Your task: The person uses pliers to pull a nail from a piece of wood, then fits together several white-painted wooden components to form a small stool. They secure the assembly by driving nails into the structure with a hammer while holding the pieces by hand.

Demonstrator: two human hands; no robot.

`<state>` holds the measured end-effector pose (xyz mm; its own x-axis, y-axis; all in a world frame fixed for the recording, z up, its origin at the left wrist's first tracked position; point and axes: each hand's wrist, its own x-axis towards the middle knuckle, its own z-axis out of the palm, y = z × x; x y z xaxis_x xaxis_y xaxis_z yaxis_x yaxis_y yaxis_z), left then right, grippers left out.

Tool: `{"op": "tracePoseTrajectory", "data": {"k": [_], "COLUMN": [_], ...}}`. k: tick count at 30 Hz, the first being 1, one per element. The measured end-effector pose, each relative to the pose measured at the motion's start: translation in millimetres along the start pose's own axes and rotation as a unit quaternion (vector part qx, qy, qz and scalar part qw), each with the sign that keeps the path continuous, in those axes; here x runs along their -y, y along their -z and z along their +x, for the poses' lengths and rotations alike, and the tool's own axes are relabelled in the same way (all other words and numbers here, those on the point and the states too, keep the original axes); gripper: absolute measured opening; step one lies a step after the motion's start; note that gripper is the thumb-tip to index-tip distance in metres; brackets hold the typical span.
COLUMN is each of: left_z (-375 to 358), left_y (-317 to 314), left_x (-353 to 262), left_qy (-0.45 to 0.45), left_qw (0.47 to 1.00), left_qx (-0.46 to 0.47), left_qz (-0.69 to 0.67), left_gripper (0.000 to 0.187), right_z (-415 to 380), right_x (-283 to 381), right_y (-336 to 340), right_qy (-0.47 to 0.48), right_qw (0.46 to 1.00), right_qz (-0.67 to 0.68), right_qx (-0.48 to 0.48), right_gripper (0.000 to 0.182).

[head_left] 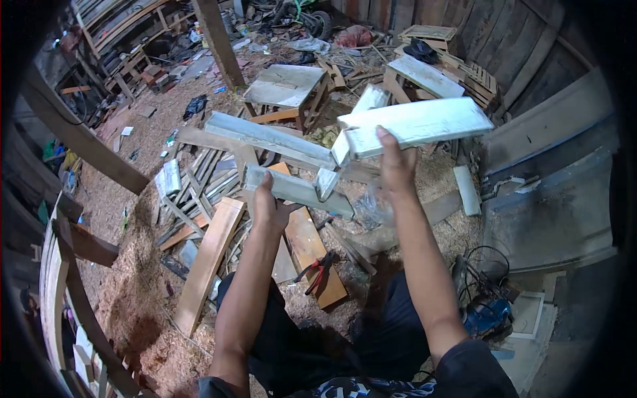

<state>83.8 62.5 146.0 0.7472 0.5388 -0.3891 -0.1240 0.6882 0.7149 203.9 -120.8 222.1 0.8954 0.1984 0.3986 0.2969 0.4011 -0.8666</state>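
Note:
My left hand (269, 207) is closed around a pale grey board (302, 190), thumb on its upper face. My right hand (397, 164) grips the near edge of a broad, shiny white plank (424, 125), raised at the right with its thumb on top. Between the two lie a small white block (341, 147) and a short slanted white piece (326, 184) at the grey board's far edge. Behind them runs a long grey beam (265, 138). Below my hands, red-handled pliers (320, 272) rest on an orange-brown board (312, 249).
A low wooden stool (285, 86) and a white-topped bench (424, 76) stand beyond. Scrap strips (206, 176) are heaped at the left, near a long plank (211, 265). A blue power tool (488, 315) with a cord sits at my right. A wooden post (219, 43) rises behind.

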Motion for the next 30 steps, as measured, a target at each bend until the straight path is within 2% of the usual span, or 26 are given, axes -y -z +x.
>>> {"op": "tracePoseTrajectory", "data": {"k": [2,6,10,11,14,15,18,19,22,26,27,30], "left_z": [9,10,1,-3,-5,-13,-30,-30,-26,-23,-21,-19], "left_y": [9,14,4,0,0,-6,-19,-18,-15,-9,-8,-7], "left_x": [-3,-10,-5,-1,9,11,19,22,30,28,26,22], "left_qy": [-0.008,-0.012,-0.025,-0.025,-0.007,0.0,0.024,0.038,0.065,0.07,0.058,0.025], "left_qw": [1.0,0.999,0.999,1.0,1.0,0.999,0.996,0.994,0.988,0.983,0.978,0.97], "left_qx": [0.002,0.006,-0.011,-0.012,0.006,0.004,0.008,0.028,0.071,0.09,0.102,0.062], "left_qz": [-0.021,-0.044,-0.022,-0.012,0.021,0.037,0.09,0.101,0.119,0.146,0.175,0.232], "left_gripper": [0.058,0.058,0.055,0.054,0.053,0.055,0.056,0.055,0.054,0.056,0.064,0.073], "right_z": [5,-1,-8,-11,-10,-10,-6,-5,3,-2,-3,-4], "right_x": [-11,-12,-13,-13,-17,-13,-20,-21,-35,-41,-44,-48], "right_y": [8,3,-4,-10,-11,-16,-9,-10,-6,-8,-9,-8], "right_qy": [-0.008,0.0,0.014,0.041,0.043,0.052,-0.046,-0.033,-0.061,-0.029,-0.053,-0.087], "right_qw": [0.999,0.997,0.999,0.999,0.996,0.996,0.991,0.994,0.989,0.994,0.996,0.994], "right_qz": [0.015,-0.024,-0.052,-0.036,-0.029,-0.037,-0.089,-0.055,-0.061,-0.024,-0.028,-0.044], "right_qx": [-0.049,-0.073,-0.003,-0.003,0.078,0.063,0.086,0.093,0.123,0.098,0.072,0.056], "right_gripper": [0.043,0.047,0.042,0.036,0.033,0.028,0.031,0.029,0.03,0.038,0.042,0.045]}}
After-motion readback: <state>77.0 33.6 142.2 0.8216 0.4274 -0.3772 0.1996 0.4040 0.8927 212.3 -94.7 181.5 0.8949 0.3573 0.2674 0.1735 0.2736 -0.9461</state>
